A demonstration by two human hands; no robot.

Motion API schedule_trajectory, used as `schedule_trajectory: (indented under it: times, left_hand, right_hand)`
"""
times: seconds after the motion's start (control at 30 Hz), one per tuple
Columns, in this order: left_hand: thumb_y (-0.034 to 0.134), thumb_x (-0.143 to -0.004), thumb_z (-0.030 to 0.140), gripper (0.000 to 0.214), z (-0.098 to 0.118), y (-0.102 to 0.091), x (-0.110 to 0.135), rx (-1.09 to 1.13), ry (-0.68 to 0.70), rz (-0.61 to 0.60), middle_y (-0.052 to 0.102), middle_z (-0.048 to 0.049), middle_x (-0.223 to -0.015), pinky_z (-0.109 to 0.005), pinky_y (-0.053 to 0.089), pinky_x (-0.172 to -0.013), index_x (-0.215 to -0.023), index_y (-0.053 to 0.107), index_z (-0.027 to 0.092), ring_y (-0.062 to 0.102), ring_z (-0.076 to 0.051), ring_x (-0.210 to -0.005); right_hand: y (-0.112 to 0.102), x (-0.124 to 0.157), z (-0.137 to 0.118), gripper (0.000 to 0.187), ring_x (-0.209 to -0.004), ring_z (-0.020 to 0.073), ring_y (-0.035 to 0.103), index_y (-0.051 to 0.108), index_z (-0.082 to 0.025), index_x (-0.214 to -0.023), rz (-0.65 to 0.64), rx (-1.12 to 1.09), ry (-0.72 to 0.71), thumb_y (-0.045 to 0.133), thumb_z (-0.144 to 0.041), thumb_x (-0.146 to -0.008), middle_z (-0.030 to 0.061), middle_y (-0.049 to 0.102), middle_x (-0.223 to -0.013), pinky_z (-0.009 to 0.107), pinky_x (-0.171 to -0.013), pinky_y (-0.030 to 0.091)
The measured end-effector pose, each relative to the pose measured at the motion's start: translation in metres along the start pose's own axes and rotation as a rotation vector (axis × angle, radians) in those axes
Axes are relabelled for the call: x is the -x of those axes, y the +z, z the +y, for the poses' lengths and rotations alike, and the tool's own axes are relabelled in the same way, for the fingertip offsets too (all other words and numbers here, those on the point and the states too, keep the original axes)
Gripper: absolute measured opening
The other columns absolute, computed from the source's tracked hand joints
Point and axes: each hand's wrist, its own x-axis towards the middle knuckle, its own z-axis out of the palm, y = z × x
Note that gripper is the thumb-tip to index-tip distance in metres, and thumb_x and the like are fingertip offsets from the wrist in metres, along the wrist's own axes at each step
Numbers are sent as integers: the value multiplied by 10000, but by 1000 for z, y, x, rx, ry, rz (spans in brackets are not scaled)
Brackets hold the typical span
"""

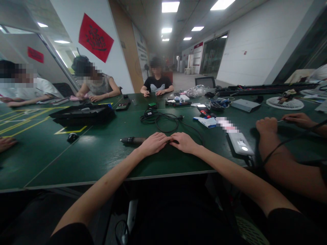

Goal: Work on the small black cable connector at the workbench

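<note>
My left hand (154, 143) and my right hand (184, 142) lie side by side on the green table (102, 160), fingertips meeting. A dark rod-shaped tool (132, 140) lies flat on the table, sticking out to the left from under my left hand. The left hand's fingers curl over the tool's right end. A small dark part shows between the two hands, where my right fingers pinch. A black cable (166, 121) coils on the table just beyond my hands.
A neighbour's hands (267, 125) work at my right beside a white device (240, 143). A black case (81, 114) and a small dark mouse-like object (72, 137) sit to the left. Three seated people face me across the table, with tools and boxes scattered there.
</note>
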Motion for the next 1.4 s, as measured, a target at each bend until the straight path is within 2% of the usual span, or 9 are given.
schedule_trajectory:
  times: [0.17,0.4,0.67,0.87,1.07,1.27,1.4]
  left_hand:
    - [433,-1088,289,455,1,1,-1,-9,-33,2,662,-98,-1187,-409,469,-1017,-1536,423,211,607,-242,-1123]
    - [442,-1061,244,533,3,-1,-1,21,-18,-6,652,-105,-1227,-411,463,-1038,-1587,359,224,595,-248,-1185]
    - [439,-1079,309,515,2,1,-2,6,-61,6,654,-106,-1200,-415,469,-1007,-1580,365,219,599,-254,-1144]
    - [447,-1047,238,548,3,-1,-1,29,-18,-4,644,-113,-1243,-411,465,-1034,-1587,360,215,591,-248,-1183]
    - [443,-1074,308,511,2,1,-2,12,-56,14,655,-103,-1178,-421,471,-1013,-1574,376,220,602,-250,-1126]
    - [439,-1047,235,541,5,-3,-2,26,-27,-8,641,-110,-1223,-414,463,-1035,-1582,360,225,589,-252,-1174]
    - [431,-1067,275,532,5,-4,-2,15,-43,-8,645,-106,-1188,-418,468,-1019,-1588,346,216,594,-255,-1136]
  right_hand:
    - [1,0,1,118,-1021,218,665,726,-182,-1012,-4,6,13,672,-287,-1005,84,721,-1108,352,-912,483]
    - [2,0,2,111,-1036,216,668,727,-185,-1028,-11,-5,9,673,-280,-1005,81,723,-1118,349,-929,485]
    - [2,1,2,133,-1052,225,663,735,-188,-1037,-17,23,17,664,-298,-1012,90,716,-1143,353,-921,480]
    - [0,0,1,127,-1026,215,668,734,-181,-1011,-16,-5,21,671,-291,-1009,88,718,-1120,348,-927,484]
    - [-1,0,-1,128,-1036,226,666,743,-185,-1035,-13,9,22,678,-290,-1003,93,716,-1123,362,-920,485]
    - [0,0,0,114,-1029,217,667,732,-178,-1006,-14,7,26,681,-280,-1001,84,719,-1111,349,-910,478]
    - [1,0,1,122,-1052,219,661,734,-181,-1024,-14,17,21,677,-287,-1006,86,716,-1131,350,-925,473]
